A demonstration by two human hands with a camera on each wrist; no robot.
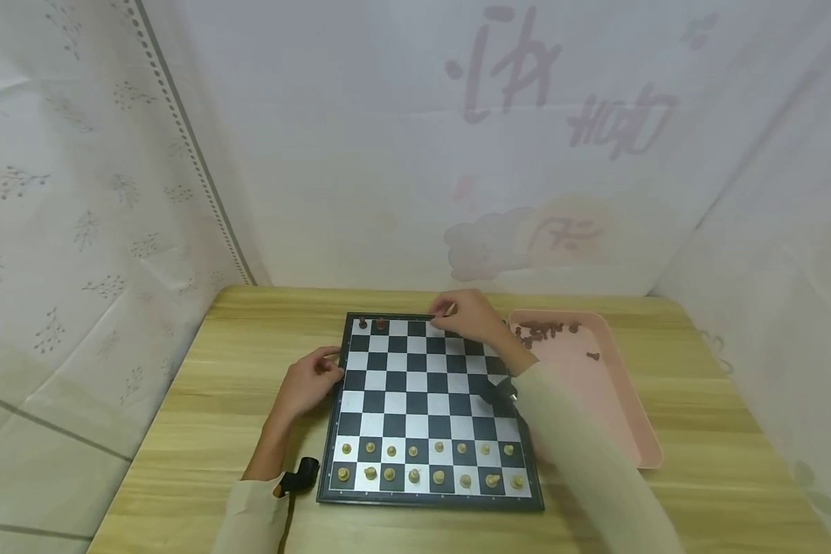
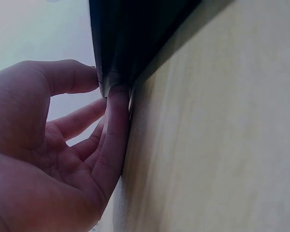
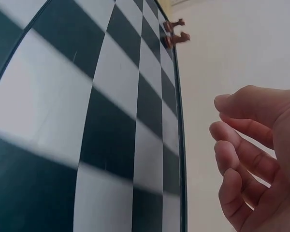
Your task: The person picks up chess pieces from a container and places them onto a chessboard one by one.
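A black-and-white chessboard (image 1: 396, 360) lies on the table. My left hand (image 1: 312, 378) pinches its left rim, with the thumb (image 2: 77, 77) at the upper edge and a finger (image 2: 117, 111) at the lower edge, close over the table. Over the far edge of the board is my right hand (image 1: 472, 317), its fingers (image 3: 227, 154) loosely bent and no piece showing between them. Two reddish-brown chess pieces stand in the far left corner, a rook (image 3: 175, 24) and a knight (image 3: 178, 39). Cream pawns (image 1: 391, 451) and other cream chess pieces (image 1: 414, 476) fill the two near rows.
Right of the board sits a pink tray (image 1: 626, 373), partly behind the right sleeve (image 1: 582, 446). Several brown chess pieces (image 1: 543, 331) lie heaped at its far end, and one lone piece (image 1: 592, 355) lies nearer. A pale curtain (image 1: 360, 154) hangs behind the wooden table (image 1: 713, 431).
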